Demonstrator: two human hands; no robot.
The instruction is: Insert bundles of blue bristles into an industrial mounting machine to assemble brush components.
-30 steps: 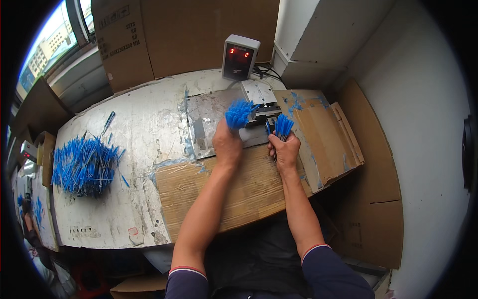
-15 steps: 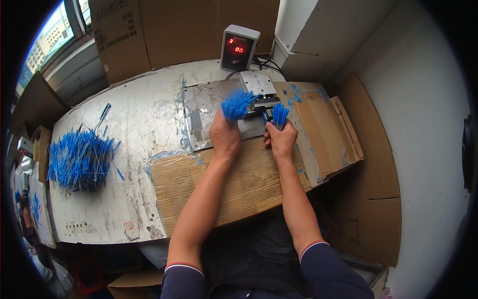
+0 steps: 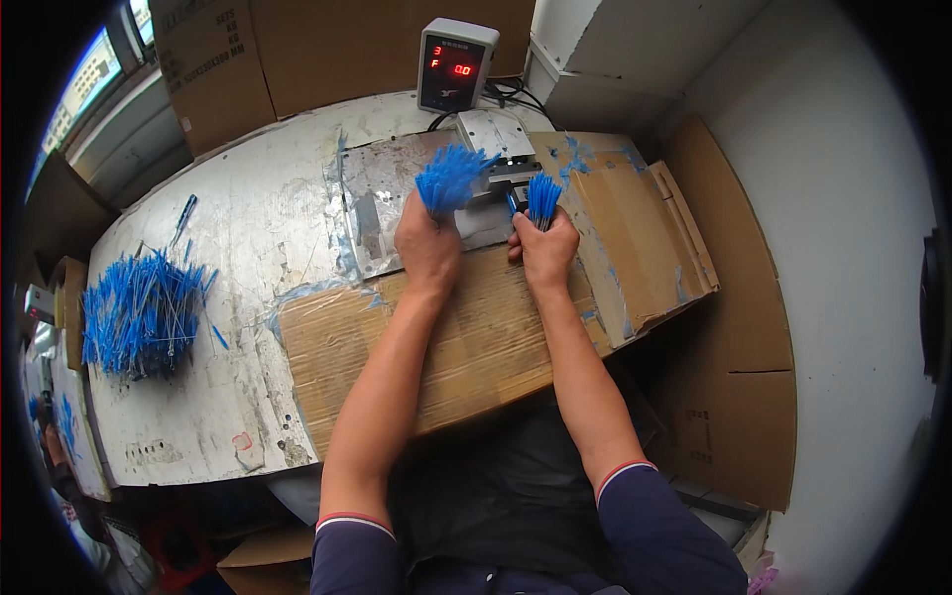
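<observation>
on the far left of the table (image 3: 248,218) lies a loose heap of blue sticks (image 3: 139,312). your left hand (image 3: 426,248) is fisted around a fanned blue bundle (image 3: 451,178); just right, your right hand (image 3: 545,253) clenches a smaller blue bunch (image 3: 542,198) beside the metal fixture (image 3: 496,134), near the red-digit display box (image 3: 454,67).

You get bright, even daylight from the window (image 3: 94,74) at the upper left of the frame, so shadows under your forearms stay soft. The fisheye bends straight edges toward the rim, where a black vignette closes in. The centre looks sharp; the far left edge smears.
</observation>
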